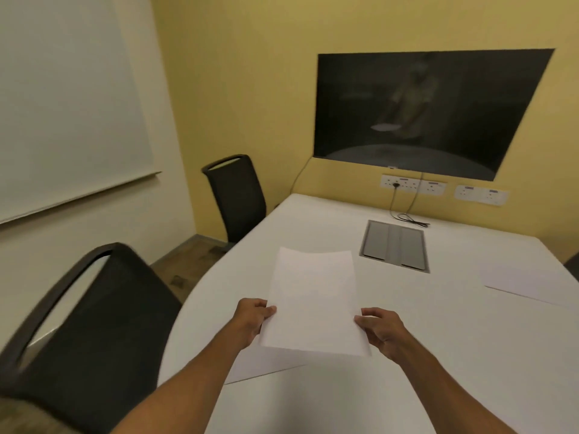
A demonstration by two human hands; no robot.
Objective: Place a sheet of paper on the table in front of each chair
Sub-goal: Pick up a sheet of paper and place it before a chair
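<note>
Our left hand [250,321] and right hand [380,332] pinch the sheet of paper [313,302] by its side edges — held over the table [423,355] by its near-left edge, long axis toward the far edge — the far chair [235,195] lies nearer our left

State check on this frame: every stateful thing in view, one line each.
held sheet: above the table, not yet laid down
left hand: pinches held sheet's left edge
right hand: pinches its right edge
right sheet: flat on the table
near sheet: flat at the table's near-left edge
wall screen: dark
cable box: flaps closed
black cable: plugged into the wall socket
</note>
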